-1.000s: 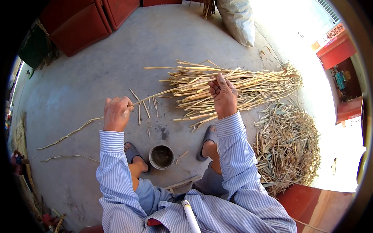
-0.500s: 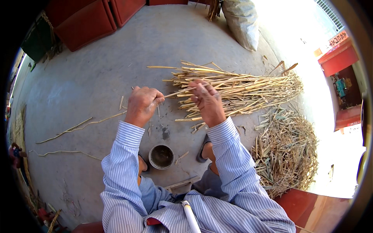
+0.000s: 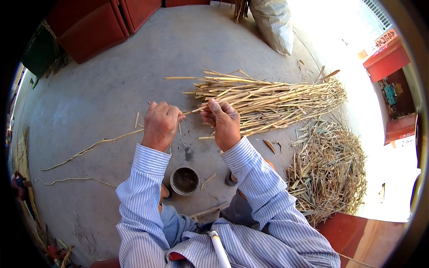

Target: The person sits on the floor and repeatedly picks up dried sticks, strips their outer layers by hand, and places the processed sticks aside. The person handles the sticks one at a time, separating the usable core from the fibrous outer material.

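The left hand (image 3: 161,125) is curled into a fist, back of the hand upward, gripping a pale stalk (image 3: 193,110). The right hand (image 3: 225,125) pinches the same stalk between thumb and fingertips, its other fingers partly bent. The stalk spans the short gap between the hands, above the grey floor (image 3: 120,89) and at the left edge of the straw bundle (image 3: 277,100). A long thin strand (image 3: 107,140) runs from the left hand toward the near left; a second strand (image 3: 78,179) lies nearer, roughly alongside it. The bundle extends right from behind the right hand, its left edge ragged with uneven ends. The pile of dry leaves (image 3: 328,172) borders the right sleeve (image 3: 263,185), so working room is tightest on that side. The round container (image 3: 185,194) stands on the floor, near, between the forearms. The widest stretch of floor lies left and far of the hands, bounded at the far left by red furniture (image 3: 89,33) and at the far side by a pale sack (image 3: 272,27).
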{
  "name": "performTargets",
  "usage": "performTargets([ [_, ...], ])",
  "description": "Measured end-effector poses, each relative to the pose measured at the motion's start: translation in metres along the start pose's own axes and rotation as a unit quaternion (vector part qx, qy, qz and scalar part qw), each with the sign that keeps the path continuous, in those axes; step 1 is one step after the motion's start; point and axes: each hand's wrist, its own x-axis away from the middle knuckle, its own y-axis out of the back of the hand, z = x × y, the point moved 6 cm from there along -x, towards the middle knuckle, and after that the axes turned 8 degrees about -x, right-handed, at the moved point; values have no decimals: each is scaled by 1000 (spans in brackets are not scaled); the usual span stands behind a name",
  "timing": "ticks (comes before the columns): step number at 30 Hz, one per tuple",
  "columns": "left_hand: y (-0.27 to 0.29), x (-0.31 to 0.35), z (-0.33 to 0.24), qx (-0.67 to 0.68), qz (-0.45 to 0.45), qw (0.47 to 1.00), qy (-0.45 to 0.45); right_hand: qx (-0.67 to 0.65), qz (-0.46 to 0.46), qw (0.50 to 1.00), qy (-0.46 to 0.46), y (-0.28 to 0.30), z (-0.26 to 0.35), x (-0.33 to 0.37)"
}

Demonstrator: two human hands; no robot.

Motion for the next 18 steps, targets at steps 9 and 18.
performTargets([
  [9, 7, 7, 5, -34, -2, 999, -11, 4, 46, 997, -58, -10, -8, 0],
  [18, 4, 11, 2, -39, -3, 999, -25, 44, 27, 995, -91, -10, -18, -1],
])
